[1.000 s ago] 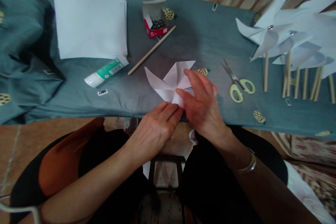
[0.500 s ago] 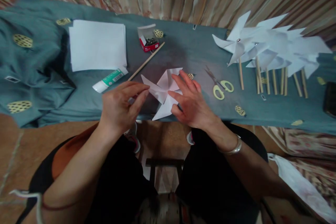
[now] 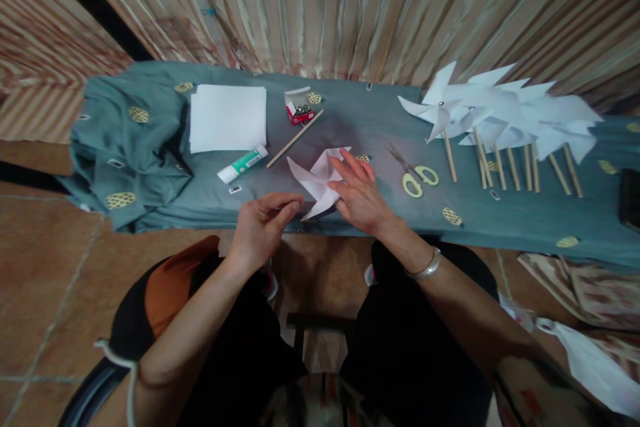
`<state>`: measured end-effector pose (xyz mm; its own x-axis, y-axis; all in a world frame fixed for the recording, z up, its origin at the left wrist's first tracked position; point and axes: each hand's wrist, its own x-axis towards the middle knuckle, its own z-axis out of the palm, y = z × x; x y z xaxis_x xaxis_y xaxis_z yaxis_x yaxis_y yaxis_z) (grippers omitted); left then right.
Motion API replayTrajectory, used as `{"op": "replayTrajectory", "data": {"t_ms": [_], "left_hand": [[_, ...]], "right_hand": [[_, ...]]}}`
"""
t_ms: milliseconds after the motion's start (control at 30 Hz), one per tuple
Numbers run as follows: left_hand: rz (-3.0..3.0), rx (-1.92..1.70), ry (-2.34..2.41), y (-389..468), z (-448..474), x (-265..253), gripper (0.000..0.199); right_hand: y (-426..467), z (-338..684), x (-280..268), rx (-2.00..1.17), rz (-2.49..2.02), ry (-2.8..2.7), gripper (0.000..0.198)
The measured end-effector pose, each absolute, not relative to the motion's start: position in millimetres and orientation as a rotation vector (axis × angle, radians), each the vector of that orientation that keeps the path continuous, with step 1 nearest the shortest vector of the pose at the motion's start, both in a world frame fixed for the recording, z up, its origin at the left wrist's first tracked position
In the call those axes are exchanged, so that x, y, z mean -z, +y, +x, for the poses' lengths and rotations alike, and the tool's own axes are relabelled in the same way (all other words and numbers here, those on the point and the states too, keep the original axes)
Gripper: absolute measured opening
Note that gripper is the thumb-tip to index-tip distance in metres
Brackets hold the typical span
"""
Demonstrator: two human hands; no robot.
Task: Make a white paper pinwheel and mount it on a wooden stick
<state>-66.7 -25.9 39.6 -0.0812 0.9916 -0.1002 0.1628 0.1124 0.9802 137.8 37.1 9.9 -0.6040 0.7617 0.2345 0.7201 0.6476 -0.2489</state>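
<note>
A white paper pinwheel without a stick lies near the table's front edge. My right hand holds it from the right, with fingertips on its middle and on the upper right blade. My left hand is just left of the lower blade, thumb and forefinger closed in a pinch. Whether anything is between those fingertips I cannot make out. Beyond the pinwheel lie a thin wooden stick and a small red box of metal pins. Yellow-handled scissors lie open to the right.
A stack of white paper and a green-and-white glue stick lie at the left. Several finished pinwheels on sticks overlap at the right. A dark object sits at the right edge. A curtain hangs behind the table.
My left hand has moved from the left blade's tip down beside the lower blade. My right hand still holds the pinwheel. The camera view has shifted.
</note>
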Motion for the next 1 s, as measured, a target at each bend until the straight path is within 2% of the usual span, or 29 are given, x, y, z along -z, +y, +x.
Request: {"op": "replayTrajectory", "data": {"t_ms": [167,267,333,367,467,700,867,1000], "left_hand": [[0.384,-1.187,1.199,-46,-42,-31,0.041],[0.159,-1.220,1.069,-40,-31,-33,0.028],[0.105,-1.210,1.011,-30,-25,-37,0.012],[0.094,-1.195,0.986,-25,-23,-39,0.012],[0.070,-1.151,0.943,-10,-17,-45,0.025],[0.046,-1.107,0.955,8,-14,-51,0.034],[0.105,-1.107,0.940,12,-17,-49,0.038],[0.223,-1.146,0.954,10,-21,-49,0.030]], "right_hand": [[40,133,-9,-0.178,-1.167,-2.495,0.035],[41,134,-9,-0.212,-1.187,-2.466,0.033],[42,134,-8,-0.247,-1.215,-2.437,0.032],[43,135,-7,-0.266,-1.227,-2.421,0.031],[44,135,-6,-0.335,-1.243,-2.371,0.029],[45,134,-9,-0.410,-1.244,-2.321,0.024],[37,133,-12,-0.265,-1.214,-2.364,0.027],[21,132,-19,-0.112,-1.194,-2.417,0.039]]}}
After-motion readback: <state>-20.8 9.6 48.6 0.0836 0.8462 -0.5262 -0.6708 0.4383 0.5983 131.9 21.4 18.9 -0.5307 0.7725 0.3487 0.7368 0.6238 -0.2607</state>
